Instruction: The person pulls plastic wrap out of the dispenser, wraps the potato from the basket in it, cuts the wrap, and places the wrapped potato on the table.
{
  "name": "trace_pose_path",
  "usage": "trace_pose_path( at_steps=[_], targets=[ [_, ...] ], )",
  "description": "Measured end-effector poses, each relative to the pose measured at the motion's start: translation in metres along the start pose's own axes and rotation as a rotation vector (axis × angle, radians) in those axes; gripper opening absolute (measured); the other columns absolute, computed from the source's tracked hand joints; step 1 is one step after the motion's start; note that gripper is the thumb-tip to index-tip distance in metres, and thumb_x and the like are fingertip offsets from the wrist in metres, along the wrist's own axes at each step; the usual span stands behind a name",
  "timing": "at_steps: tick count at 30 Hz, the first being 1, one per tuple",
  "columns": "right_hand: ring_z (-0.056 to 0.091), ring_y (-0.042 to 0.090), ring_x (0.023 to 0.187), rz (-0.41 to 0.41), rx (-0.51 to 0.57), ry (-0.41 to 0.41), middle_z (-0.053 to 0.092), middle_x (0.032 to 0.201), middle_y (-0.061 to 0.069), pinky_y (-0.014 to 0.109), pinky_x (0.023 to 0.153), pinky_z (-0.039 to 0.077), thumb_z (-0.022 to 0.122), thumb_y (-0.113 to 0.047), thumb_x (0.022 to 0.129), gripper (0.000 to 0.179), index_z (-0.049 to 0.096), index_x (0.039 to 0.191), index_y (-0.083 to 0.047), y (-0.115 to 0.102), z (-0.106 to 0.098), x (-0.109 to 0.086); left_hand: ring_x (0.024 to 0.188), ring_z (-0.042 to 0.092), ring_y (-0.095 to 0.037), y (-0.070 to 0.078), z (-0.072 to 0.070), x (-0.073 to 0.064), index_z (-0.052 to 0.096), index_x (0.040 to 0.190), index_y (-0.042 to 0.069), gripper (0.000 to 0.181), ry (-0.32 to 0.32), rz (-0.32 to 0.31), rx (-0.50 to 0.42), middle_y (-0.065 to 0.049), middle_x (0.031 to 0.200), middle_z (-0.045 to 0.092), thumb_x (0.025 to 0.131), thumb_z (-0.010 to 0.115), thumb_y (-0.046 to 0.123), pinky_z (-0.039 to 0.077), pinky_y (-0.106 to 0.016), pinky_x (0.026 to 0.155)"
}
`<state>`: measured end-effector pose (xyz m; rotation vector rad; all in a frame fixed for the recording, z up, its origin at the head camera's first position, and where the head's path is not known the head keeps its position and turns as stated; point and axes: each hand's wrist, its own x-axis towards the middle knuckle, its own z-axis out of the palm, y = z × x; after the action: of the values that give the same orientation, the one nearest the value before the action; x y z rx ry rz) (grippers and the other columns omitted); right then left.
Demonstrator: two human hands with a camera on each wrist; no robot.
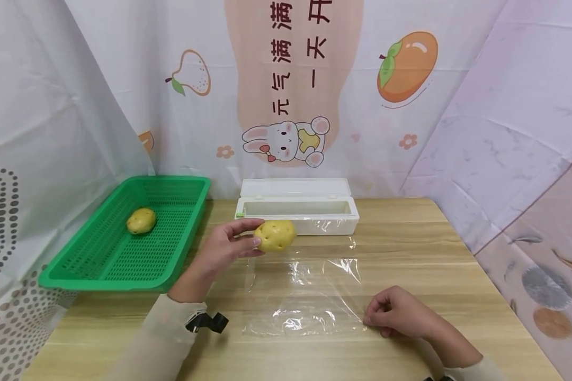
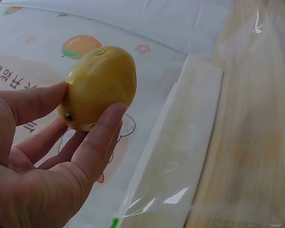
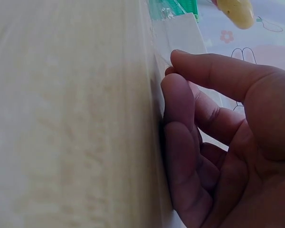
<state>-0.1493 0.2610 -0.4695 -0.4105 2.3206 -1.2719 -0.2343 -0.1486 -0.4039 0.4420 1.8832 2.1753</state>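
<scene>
- A potato (image 1: 276, 235) is gripped by the fingers of the left hand (image 1: 229, 244) above the tabletop (image 1: 419, 238).
- The far white box (image 1: 326, 227) is partly hidden by it.
- The near right corner of clear film (image 1: 305, 296) is pinched by the right hand (image 1: 402, 315); its edges are hardly discernible.

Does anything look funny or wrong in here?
Yes! The bunny printed on the cloth behind the table lies sideways, ears toward the picture's left, so the cloth seems hung turned. The clear film is a bit wrinkled. I see nothing spilled.
</scene>
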Motion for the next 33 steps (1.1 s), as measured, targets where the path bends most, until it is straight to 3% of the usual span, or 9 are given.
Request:
trace_pose_path(
  at_steps=[10,18,22,33],
  targets=[
    [0.057,0.011,0.051,0.005,-0.018,0.002,0.063,0.066,0.004,0.033,0.048,0.052,0.074,-0.028,0.082,0.018,0.070,0.081,-0.011,0.000,-0.001,0.001,0.101,0.066,-0.032,-0.023,0.022,0.001,0.056,0.126,0.001,0.047,-0.113,-0.065,0.030,-0.018,0.126,0.056,0.083,0.072,0.007,0.050,-0.055,0.085],
    [0.057,0.012,0.052,0.024,0.002,-0.001,0.063,0.067,0.005,0.033,0.048,0.052,0.074,-0.028,0.081,0.019,0.070,0.081,-0.009,0.001,-0.003,0.001,0.097,0.067,-0.030,-0.040,0.041,0.001,0.057,0.125,0.002,0.046,-0.149,-0.128,0.013,-0.017,0.125,0.056,0.081,0.073,0.006,0.053,-0.049,0.083],
    [0.057,0.012,0.052,0.029,0.016,-0.008,0.063,0.068,0.006,0.032,0.047,0.052,0.074,-0.026,0.082,0.018,0.070,0.081,-0.009,0.001,-0.004,0.002,0.093,0.067,-0.030,-0.045,0.045,0.002,0.058,0.123,0.002,0.044,-0.150,-0.144,0.047,-0.018,0.125,0.056,0.081,0.072,0.006,0.054,-0.048,0.081],
    [0.057,0.012,0.053,0.021,0.008,-0.012,0.063,0.068,0.007,0.033,0.048,0.053,0.073,-0.026,0.083,0.018,0.070,0.082,-0.009,0.001,-0.008,0.003,0.097,0.065,-0.035,-0.061,0.054,0.001,0.055,0.121,0.000,0.043,-0.170,-0.258,0.025,-0.020,0.126,0.052,0.080,0.069,0.001,0.054,-0.050,0.079]
  ],
)
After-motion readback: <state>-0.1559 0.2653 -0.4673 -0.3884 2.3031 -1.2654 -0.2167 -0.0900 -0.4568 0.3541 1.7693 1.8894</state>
